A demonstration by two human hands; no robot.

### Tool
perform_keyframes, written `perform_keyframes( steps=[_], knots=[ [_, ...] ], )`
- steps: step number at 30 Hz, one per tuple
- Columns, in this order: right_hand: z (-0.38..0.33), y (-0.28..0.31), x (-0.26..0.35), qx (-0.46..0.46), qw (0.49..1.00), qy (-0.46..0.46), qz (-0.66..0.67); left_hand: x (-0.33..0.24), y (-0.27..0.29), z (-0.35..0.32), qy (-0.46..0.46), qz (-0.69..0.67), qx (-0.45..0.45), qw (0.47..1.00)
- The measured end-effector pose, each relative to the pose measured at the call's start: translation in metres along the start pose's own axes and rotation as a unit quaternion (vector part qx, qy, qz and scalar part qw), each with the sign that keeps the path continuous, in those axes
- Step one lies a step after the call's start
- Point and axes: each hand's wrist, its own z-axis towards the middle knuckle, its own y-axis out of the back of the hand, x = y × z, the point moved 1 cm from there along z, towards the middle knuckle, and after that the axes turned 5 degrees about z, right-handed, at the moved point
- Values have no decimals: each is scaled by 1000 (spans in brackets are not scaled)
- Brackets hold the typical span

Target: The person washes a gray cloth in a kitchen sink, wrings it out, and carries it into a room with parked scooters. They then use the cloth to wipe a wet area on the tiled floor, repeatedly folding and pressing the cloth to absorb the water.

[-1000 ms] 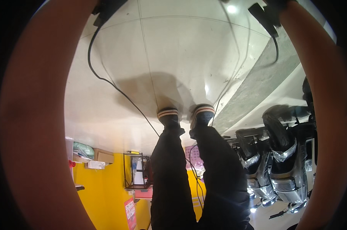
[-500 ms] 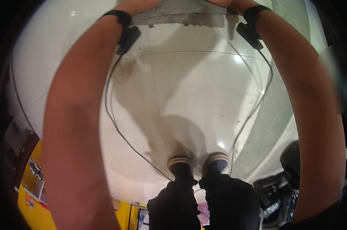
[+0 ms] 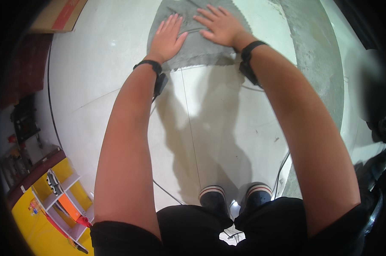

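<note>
A grey cloth (image 3: 192,48) lies spread on the pale tiled floor (image 3: 218,149), its near edge frayed and its top running out of the picture. Flat on its left part rests my left hand (image 3: 167,39), fingers stretched forward and thumb apart. My right hand (image 3: 220,26) presses on the cloth beside it, fingers spread and pointing up and left. Small wrinkles run through the cloth between the two hands. Neither hand grips anything. Each wrist wears a black band with a small dark box, and a thin cable (image 3: 168,192) trails back from them.
At the upper left stands a cardboard box (image 3: 58,15). A yellow shelf unit (image 3: 39,213) with small compartments is at the lower left. A grey strip (image 3: 319,59) of floor runs along the right, with dark objects past it. My shoes (image 3: 214,196) are at the bottom.
Both hands, cut off at the top edge before, now show fully on the cloth. More of the cloth is in view, and the cardboard box has come into the picture.
</note>
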Motion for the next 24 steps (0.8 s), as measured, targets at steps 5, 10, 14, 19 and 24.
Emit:
perform_keyframes(
  steps=[5, 10, 14, 19, 24],
  knots=[
    [-5, 4, 70, 22, 999, 7, -34, 2, 36, -62, 34, 7, 33, 999],
    [-13, -4, 91, 12, 987, 139, 83, -34, 54, -127, 134, 21, 48, 990],
    [-36, 5, 74, 43, 957, 241, 153, -102, 51, -144, 209, 56, 35, 976],
    [-43, 40, 22, 125, 940, 252, 191, -182, 40, -110, 324, 47, 30, 944],
    [-47, 68, 16, 116, 961, 194, 157, -191, 47, -83, 309, 38, 6, 950]
  ],
)
